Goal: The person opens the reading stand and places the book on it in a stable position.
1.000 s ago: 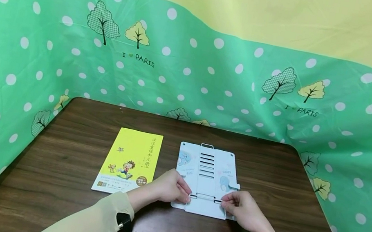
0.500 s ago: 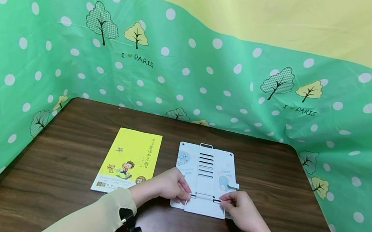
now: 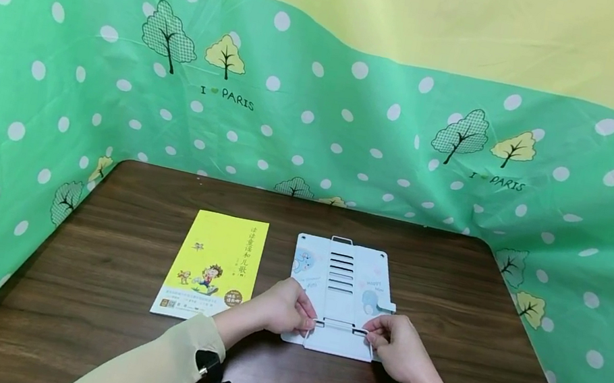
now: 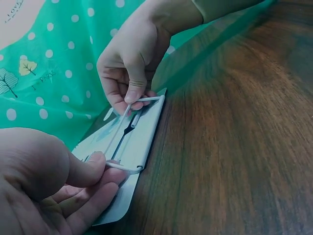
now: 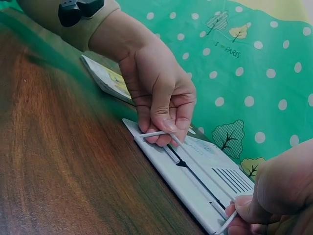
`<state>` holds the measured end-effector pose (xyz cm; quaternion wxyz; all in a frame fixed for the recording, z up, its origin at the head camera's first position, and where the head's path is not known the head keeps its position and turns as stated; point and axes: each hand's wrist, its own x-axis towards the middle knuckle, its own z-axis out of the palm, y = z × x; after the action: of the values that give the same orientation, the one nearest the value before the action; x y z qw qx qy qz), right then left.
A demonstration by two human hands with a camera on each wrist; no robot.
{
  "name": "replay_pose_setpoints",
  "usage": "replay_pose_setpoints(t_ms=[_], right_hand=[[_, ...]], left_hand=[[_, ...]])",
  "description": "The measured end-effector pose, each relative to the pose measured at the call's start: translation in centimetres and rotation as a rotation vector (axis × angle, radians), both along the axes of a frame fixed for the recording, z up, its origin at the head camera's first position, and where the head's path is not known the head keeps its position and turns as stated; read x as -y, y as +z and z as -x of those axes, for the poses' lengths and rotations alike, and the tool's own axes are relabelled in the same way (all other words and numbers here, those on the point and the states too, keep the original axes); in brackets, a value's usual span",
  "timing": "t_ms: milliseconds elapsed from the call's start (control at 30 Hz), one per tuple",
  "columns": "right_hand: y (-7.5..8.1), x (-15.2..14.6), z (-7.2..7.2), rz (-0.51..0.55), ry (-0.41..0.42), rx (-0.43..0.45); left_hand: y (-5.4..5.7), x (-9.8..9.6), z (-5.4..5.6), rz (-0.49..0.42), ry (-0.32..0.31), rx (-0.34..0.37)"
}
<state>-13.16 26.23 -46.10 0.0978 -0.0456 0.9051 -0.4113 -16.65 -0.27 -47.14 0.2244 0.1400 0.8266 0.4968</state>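
Observation:
A white book stand (image 3: 369, 271) with pale blue cartoon prints and a column of slots lies flat on the table in the head view. At its near end, a thin white wire bracket (image 4: 118, 132) is lifted off the plate at a tilt. My left hand (image 3: 285, 307) pinches the bracket's left corner between thumb and fingers. The opposite corner is pinched the same way by my right hand (image 3: 401, 347). Both wrist views show the wire between the fingertips, with the slotted plate (image 5: 195, 188) under it.
A yellow children's book (image 3: 223, 245) lies left of the stand, partly behind the left forearm. The dark wooden table (image 3: 117, 254) is enclosed by a green and yellow patterned cloth (image 3: 296, 114) at the back and sides.

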Motion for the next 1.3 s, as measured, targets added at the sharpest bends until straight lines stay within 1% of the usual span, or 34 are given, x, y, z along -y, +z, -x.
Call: replay_pose_setpoints(t_ms=[233, 333, 533, 700, 833, 1067, 1300], right_hand=[[0.0, 0.1, -0.1, -0.007, -0.023, -0.032], [0.0, 0.2, -0.2, -0.008, -0.027, -0.043], [0.1, 0.4, -0.4, 0.005, -0.053, -0.050], [-0.1, 0.6, -0.7, 0.019, -0.079, -0.054], [-0.4, 0.8, -0.8, 0.009, -0.092, -0.064], [-1.0, 0.9, -0.9, -0.037, -0.107, -0.085], [-1.1, 1.1, -1.2, -0.031, -0.126, -0.094]], left_hand=[[-0.2, 0.1, -0.1, 0.042, 0.010, -0.089], [-0.3, 0.1, -0.2, 0.047, 0.019, -0.114], [-0.5, 0.1, -0.4, 0.026, 0.024, -0.130], [-0.3, 0.2, -0.6, 0.012, 0.025, -0.122], [-0.3, 0.2, -0.7, 0.021, 0.030, -0.125], [-0.4, 0.1, -0.9, 0.042, 0.032, -0.166], [-0.3, 0.0, -1.2, 0.048, 0.037, -0.181]])
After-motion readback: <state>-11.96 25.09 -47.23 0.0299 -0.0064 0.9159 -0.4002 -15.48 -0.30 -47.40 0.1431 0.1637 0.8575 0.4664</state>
